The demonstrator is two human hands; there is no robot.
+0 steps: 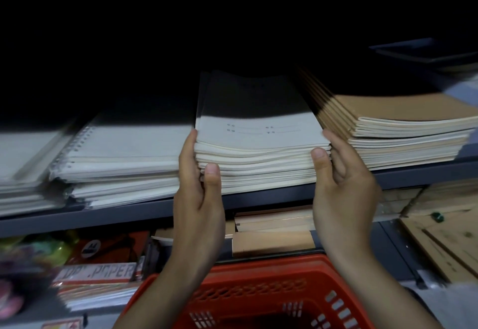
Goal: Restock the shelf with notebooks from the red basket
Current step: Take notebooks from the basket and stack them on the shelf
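Observation:
A stack of white-covered notebooks (258, 132) lies on the grey shelf (103, 214), its back half in shadow. My left hand (199, 194) rests flat against the stack's left side, fingers straight up along it and thumb on the front edges. My right hand (341, 189) flanks the right side, thumb touching the front edges, fingers relaxed beside the corner. The red basket (258, 295) sits below my forearms; its inside looks dark and I cannot see any contents.
White spiral notebooks (124, 152) are stacked left of the pile, brown-covered notebooks (403, 126) right of it, both close. On the lower shelf lie more brown notebooks (274, 227), paper packs (98, 274) at left and wooden boards (445, 230) at right.

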